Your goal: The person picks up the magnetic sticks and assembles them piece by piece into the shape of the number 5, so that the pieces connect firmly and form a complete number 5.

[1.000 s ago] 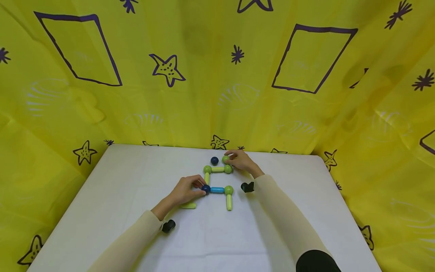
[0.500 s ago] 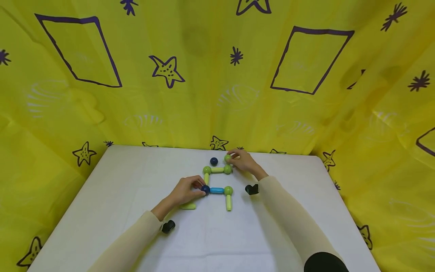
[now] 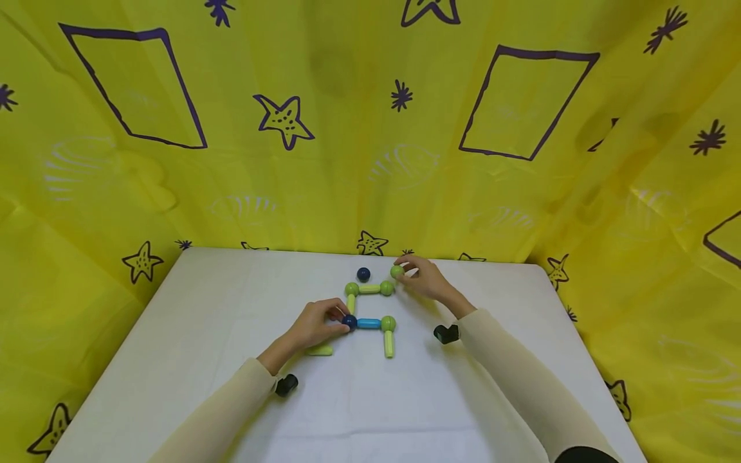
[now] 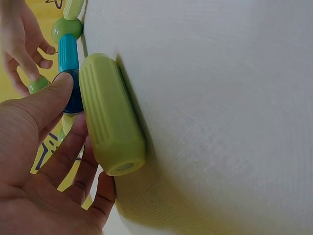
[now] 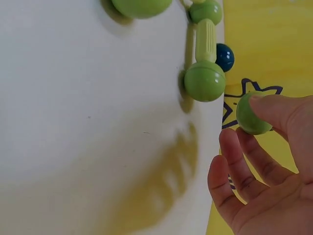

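Note:
My left hand pinches a dark blue ball between thumb and fingers. That ball joins a blue rod, which runs to a green ball with a light green rod pointing toward me. From the blue ball another light green rod leads back to a second green ball, then a rod and a third green ball. Right of the far end, my right hand holds a separate green ball between thumb and fingertips, apart from the chain.
A loose dark blue ball lies near the table's back edge, behind the chain. Beside the left hand lies a loose light green rod. Yellow patterned cloth hangs behind the white table.
The right hand has drawn the green ball to the right, away from the chain's far end ball. The left hand has stayed on the dark blue ball.

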`<state>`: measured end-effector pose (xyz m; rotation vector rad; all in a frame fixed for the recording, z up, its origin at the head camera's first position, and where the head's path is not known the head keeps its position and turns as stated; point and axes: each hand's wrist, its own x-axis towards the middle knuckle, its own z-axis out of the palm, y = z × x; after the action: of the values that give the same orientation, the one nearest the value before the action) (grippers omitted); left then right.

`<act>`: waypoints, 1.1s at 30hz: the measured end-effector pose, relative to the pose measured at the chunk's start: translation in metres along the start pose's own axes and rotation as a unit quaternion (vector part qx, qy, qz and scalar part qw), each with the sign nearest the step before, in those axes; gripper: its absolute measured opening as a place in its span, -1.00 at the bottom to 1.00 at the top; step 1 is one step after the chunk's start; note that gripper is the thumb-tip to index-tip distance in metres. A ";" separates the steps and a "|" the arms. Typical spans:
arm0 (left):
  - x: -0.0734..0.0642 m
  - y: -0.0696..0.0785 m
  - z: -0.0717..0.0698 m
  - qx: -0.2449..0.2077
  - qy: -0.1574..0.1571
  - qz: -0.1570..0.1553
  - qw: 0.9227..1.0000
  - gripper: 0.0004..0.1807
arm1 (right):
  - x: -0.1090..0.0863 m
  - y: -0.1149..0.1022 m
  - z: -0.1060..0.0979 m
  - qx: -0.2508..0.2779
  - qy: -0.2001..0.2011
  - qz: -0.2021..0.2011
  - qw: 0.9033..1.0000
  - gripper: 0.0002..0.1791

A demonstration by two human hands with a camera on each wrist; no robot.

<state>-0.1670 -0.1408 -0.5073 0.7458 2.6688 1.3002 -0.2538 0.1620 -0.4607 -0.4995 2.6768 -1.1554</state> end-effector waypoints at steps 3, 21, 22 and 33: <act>0.000 0.001 0.000 0.000 0.001 -0.003 1.000 -0.76 | -0.012 -0.001 -0.001 0.003 -0.001 -0.020 1.000 -0.64; -0.001 0.002 0.001 -0.003 0.000 -0.017 1.000 -0.76 | -0.099 -0.006 0.023 0.059 0.003 -0.065 0.996 -0.63; -0.001 0.002 0.001 -0.003 -0.001 -0.019 1.000 -0.76 | -0.104 -0.004 0.027 0.063 0.003 -0.068 0.996 -0.63; 0.001 0.002 0.001 -0.010 -0.003 -0.015 1.000 -0.75 | -0.150 0.002 0.067 0.083 0.011 -0.063 0.994 -0.63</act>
<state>-0.1664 -0.1385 -0.5060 0.7026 2.6484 1.3128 -0.0955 0.1747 -0.5027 -0.6387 2.5688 -1.4115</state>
